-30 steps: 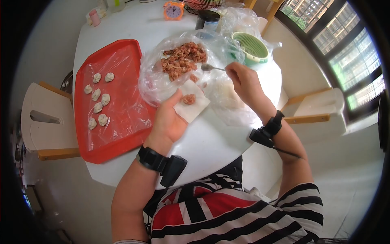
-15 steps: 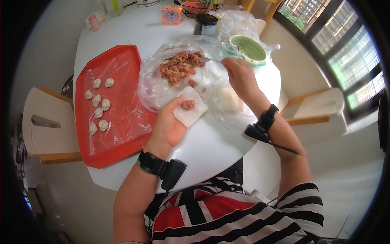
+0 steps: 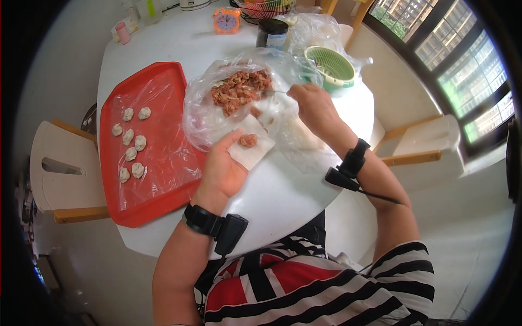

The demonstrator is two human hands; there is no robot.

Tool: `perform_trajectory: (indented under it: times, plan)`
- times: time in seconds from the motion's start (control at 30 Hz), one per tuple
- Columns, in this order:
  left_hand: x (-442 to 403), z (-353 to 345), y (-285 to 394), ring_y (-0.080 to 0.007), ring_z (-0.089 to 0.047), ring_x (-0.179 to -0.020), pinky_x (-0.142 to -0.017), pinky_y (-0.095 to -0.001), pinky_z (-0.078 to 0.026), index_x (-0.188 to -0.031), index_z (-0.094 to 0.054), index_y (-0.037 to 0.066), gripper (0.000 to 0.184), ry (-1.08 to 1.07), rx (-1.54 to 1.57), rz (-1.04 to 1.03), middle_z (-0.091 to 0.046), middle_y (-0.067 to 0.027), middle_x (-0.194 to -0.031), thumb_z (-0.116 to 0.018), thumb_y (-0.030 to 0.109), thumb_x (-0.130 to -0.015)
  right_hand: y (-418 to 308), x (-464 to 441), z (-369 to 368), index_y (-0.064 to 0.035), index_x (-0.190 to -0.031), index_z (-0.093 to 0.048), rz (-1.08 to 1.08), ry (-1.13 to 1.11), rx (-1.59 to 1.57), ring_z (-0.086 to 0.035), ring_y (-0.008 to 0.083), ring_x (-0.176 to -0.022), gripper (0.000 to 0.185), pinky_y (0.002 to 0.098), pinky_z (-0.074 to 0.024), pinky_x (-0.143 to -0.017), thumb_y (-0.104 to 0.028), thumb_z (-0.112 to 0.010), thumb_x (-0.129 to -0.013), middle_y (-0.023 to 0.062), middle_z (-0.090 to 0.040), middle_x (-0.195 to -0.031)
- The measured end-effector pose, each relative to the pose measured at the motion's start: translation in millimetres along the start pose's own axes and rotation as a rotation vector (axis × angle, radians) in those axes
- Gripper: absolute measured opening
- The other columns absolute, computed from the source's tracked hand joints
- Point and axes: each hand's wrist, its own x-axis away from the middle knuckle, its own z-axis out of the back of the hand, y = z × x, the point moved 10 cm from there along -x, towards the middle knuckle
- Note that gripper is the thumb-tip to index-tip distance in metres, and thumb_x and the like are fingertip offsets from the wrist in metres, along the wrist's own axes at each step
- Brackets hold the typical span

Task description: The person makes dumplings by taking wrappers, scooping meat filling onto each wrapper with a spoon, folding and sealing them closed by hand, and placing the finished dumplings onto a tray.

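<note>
Left hand (image 3: 224,169): a wrapper (image 3: 258,152) is held flat, lump (image 3: 248,140) on top.
Right hand (image 3: 314,107): the spoon (image 3: 279,91) is pinched by its handle, tip by the meat; whether it is loaded cannot be told.
Dumplings (image 3: 140,143): eight closed, set on the tray (image 3: 130,218), left of the left hand.
Wrapper: filled, not folded.
Meat (image 3: 239,90): a large heap is left unwrapped in the bag (image 3: 197,118), beyond the left hand.
White stack (image 3: 304,135): plastic-covered, between the hands; its contents cannot be told.
</note>
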Motion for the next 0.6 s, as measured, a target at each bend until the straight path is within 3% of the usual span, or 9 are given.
perform_trajectory:
  times: [0.17, 0.5, 0.6]
  plan:
    - [3.3, -7.3, -0.3, -0.0328, -0.05, -0.121, -0.108, -0.0453, -0.037, -0.134, -0.038, -0.007, 0.044, -0.036, 0.028, 0.023, -0.051, -0.0213, -0.13, -0.043, 0.014, -0.095, 14.3, 0.9, -1.5, 0.0008, -0.091, -0.062, -0.141, 0.002, -0.173, -0.061, 0.0388, -0.082, 0.018, 0.0427, -0.0485, -0.072, 0.007, -0.052, -0.077, 0.0198, -0.064, -0.087]
    - [0.4, -2.2, 0.7, -0.0329, -0.05, -0.121, -0.108, -0.045, -0.037, -0.133, -0.038, -0.007, 0.043, -0.009, 0.027, 0.0, -0.051, -0.0219, -0.13, -0.041, 0.015, -0.097, 14.9, -1.5, -1.4, 0.0013, -0.088, -0.062, -0.126, 0.075, -0.267, -0.062, 0.0385, -0.077, 0.014, 0.0427, -0.0485, -0.069, 0.005, -0.052, -0.079, 0.0213, -0.063, -0.081]
    - [-0.5, -0.3, 1.0, -0.0328, -0.05, -0.121, -0.108, -0.0448, -0.037, -0.133, -0.039, -0.007, 0.043, -0.011, 0.025, -0.005, -0.05, -0.0221, -0.13, -0.04, 0.016, -0.097, 20.9, 1.7, -13.7, 0.0012, -0.086, -0.063, -0.228, -0.046, -0.263, -0.062, 0.0393, -0.077, 0.012, 0.042, -0.0491, -0.069, 0.003, -0.053, -0.079, 0.0218, -0.064, -0.08]
